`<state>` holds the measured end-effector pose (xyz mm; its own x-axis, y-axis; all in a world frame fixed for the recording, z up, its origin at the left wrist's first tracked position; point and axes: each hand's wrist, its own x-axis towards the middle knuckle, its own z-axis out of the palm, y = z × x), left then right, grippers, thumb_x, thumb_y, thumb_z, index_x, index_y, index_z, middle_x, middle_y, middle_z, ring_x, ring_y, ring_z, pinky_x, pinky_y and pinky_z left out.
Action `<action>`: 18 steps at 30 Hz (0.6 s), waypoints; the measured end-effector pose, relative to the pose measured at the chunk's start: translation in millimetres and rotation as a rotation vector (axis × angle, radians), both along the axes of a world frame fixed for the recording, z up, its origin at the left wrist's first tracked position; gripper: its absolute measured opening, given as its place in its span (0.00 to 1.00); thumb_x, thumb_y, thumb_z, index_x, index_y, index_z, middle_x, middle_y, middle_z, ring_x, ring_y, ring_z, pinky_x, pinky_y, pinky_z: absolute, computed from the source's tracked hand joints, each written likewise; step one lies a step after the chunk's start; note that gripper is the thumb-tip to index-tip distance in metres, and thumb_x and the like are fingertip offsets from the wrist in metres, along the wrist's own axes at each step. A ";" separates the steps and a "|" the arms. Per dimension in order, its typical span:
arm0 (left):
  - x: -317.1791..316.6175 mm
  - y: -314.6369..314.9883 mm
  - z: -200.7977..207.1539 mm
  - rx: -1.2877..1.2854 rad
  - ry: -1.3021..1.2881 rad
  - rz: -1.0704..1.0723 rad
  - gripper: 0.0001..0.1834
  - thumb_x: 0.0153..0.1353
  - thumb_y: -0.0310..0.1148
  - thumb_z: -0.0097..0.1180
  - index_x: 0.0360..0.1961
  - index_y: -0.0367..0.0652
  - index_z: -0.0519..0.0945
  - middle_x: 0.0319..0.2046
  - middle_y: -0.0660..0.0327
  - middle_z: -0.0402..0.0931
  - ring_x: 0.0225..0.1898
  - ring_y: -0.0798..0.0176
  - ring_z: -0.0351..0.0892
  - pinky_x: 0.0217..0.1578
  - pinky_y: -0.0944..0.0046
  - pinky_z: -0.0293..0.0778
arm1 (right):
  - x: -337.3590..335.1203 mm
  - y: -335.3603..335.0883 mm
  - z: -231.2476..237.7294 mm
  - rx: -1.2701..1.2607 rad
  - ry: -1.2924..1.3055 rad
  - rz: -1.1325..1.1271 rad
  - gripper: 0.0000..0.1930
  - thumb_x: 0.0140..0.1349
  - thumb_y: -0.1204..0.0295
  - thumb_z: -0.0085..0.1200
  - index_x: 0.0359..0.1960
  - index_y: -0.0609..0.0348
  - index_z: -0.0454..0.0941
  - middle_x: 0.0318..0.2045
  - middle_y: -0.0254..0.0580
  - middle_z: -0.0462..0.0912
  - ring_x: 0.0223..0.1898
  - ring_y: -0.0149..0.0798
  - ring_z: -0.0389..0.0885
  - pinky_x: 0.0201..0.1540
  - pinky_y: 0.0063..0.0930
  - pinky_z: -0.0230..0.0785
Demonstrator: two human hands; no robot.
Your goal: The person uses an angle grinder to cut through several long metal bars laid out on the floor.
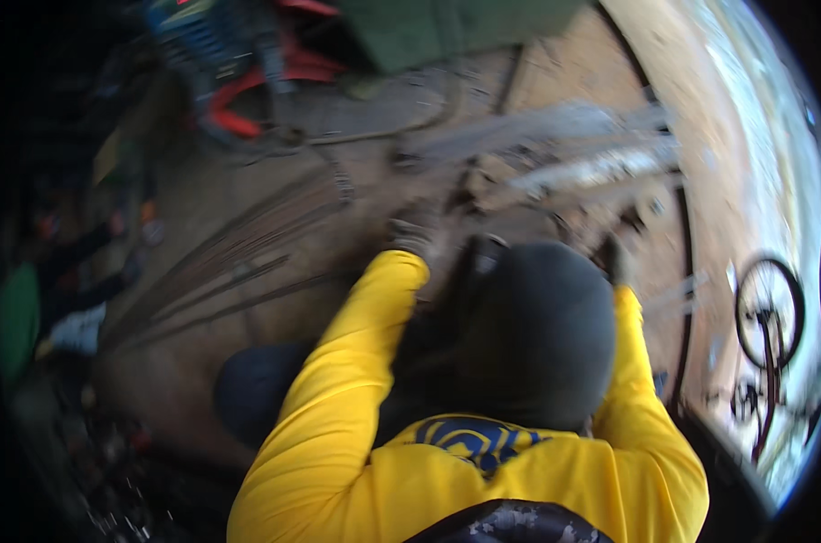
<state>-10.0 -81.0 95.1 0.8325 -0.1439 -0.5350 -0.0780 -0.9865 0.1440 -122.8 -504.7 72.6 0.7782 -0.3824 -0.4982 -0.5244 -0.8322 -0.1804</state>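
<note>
My yellow-sleeved arms reach forward over brown ground. My left hand [418, 231], in a dark glove with a lighter cuff, is low beside a jumble of brownish, rusty-looking pieces [524, 222]. At the right end of that jumble is my right hand [620, 255], also dark and smeared by motion. Whether either hand grips something cannot be made out. A large dark grey rounded shape [542, 335] lies between my arms and hides part of the ground.
Thin dark rods [257, 244] fan out to the left. Pale grey strips [601, 167] lie beyond my hands. A red and blue machine [234, 104] and a green panel [465, 32] stand farther off. Another person's green garment [17, 321] shows at left; a bicycle [768, 353] at right.
</note>
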 end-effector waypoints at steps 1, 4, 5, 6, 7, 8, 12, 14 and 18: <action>5.9 -3.6 -3.5 -0.015 0.044 0.011 0.21 0.70 0.50 0.56 0.55 0.51 0.85 0.52 0.49 0.85 0.55 0.44 0.85 0.53 0.44 0.80 | -15.2 -28.9 -20.9 0.091 -0.035 -0.156 0.24 0.71 0.57 0.57 0.67 0.44 0.77 0.57 0.47 0.84 0.56 0.49 0.82 0.61 0.40 0.73; 22.4 -33.2 -8.6 -0.148 0.091 0.007 0.20 0.70 0.50 0.56 0.53 0.51 0.86 0.49 0.50 0.87 0.52 0.44 0.87 0.50 0.43 0.81 | -36.4 -112.1 -69.8 0.538 -0.292 -0.992 0.29 0.66 0.52 0.65 0.60 0.59 0.80 0.49 0.43 0.86 0.48 0.43 0.82 0.54 0.37 0.74; 17.3 -23.4 -20.0 -0.148 0.114 0.031 0.19 0.71 0.50 0.55 0.52 0.51 0.87 0.48 0.51 0.87 0.51 0.44 0.88 0.50 0.43 0.82 | -42.0 -105.6 -84.6 0.589 -0.297 -1.092 0.31 0.64 0.51 0.67 0.58 0.64 0.81 0.46 0.41 0.86 0.45 0.40 0.82 0.52 0.37 0.75; 14.0 -10.8 -32.7 -0.085 -0.051 -0.031 0.17 0.71 0.47 0.56 0.49 0.51 0.88 0.43 0.53 0.89 0.45 0.45 0.90 0.45 0.44 0.84 | -41.1 -106.7 -99.1 0.824 -0.419 -1.026 0.36 0.58 0.48 0.72 0.56 0.68 0.82 0.43 0.43 0.86 0.43 0.42 0.81 0.51 0.39 0.76; 15.2 0.4 -42.7 -0.047 -0.073 -0.017 0.16 0.70 0.46 0.56 0.48 0.50 0.89 0.43 0.53 0.89 0.45 0.45 0.90 0.45 0.44 0.84 | -40.9 -108.9 -113.1 0.786 -0.442 -1.023 0.36 0.57 0.48 0.73 0.55 0.68 0.82 0.43 0.43 0.86 0.43 0.42 0.82 0.50 0.39 0.76; 0.4 15.9 -53.9 0.009 -0.037 0.002 0.16 0.70 0.45 0.56 0.48 0.50 0.89 0.43 0.52 0.89 0.46 0.45 0.90 0.45 0.45 0.84 | -52.5 -81.9 -121.3 0.734 -0.406 -1.042 0.36 0.56 0.48 0.74 0.54 0.69 0.83 0.44 0.43 0.86 0.43 0.42 0.82 0.49 0.40 0.76; -0.1 13.5 -26.4 -0.081 0.094 0.008 0.14 0.69 0.41 0.56 0.45 0.47 0.89 0.45 0.49 0.88 0.47 0.43 0.89 0.47 0.44 0.84 | -42.8 -60.4 -74.4 0.675 -0.376 -1.010 0.33 0.55 0.50 0.75 0.52 0.67 0.84 0.45 0.43 0.87 0.43 0.41 0.83 0.49 0.41 0.77; 9.9 12.2 -5.6 -0.115 0.050 -0.002 0.14 0.68 0.39 0.56 0.45 0.45 0.89 0.45 0.47 0.88 0.48 0.41 0.89 0.48 0.43 0.83 | -30.2 -61.2 -55.9 0.759 -0.377 -0.996 0.33 0.55 0.50 0.75 0.53 0.66 0.84 0.46 0.43 0.87 0.44 0.41 0.83 0.50 0.41 0.77; 30.3 12.7 -5.7 -0.164 -0.047 0.027 0.16 0.68 0.38 0.52 0.44 0.41 0.89 0.45 0.44 0.87 0.48 0.39 0.88 0.49 0.44 0.82 | -16.8 -64.9 -70.9 0.807 -0.402 -1.003 0.29 0.57 0.53 0.74 0.52 0.63 0.84 0.46 0.38 0.87 0.44 0.40 0.83 0.51 0.37 0.77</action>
